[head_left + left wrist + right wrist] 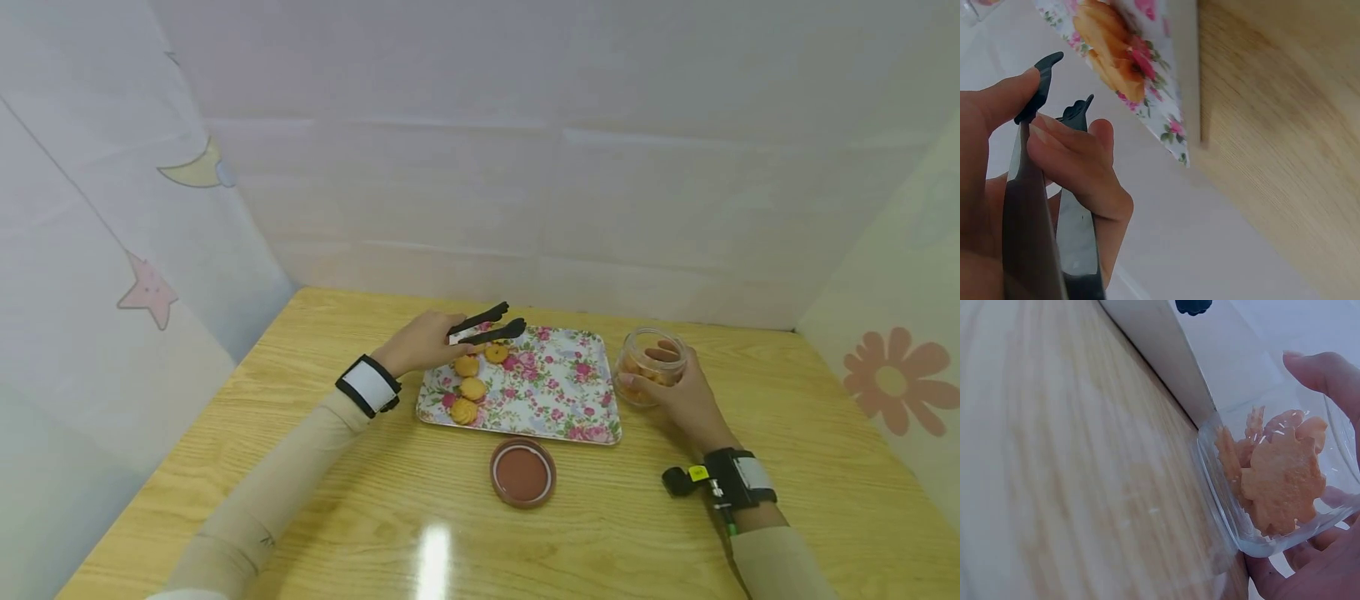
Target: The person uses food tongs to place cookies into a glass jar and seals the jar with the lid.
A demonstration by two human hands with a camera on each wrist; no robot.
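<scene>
Your wooden tabletop (315, 500) carries everything, with a white backdrop rising along its far edge. Near the middle, toward that far edge, lies the floral tray (555, 392), and four cookies (473, 388) sit on its left half. Just right of the tray stands the clear glass jar (649, 364), with more cookies inside it; your right hand (686, 396) wraps it from the right side, fingers curled against the glass. Closer to the near edge, just in front of the tray, rests a round brown lid (522, 473). Your left hand (422, 342) hovers over the tray's far left corner, fingers and thumb curled round the black tongs (487, 327); their two tips stand slightly apart, holding nothing, above the cookie farthest from you.
</scene>
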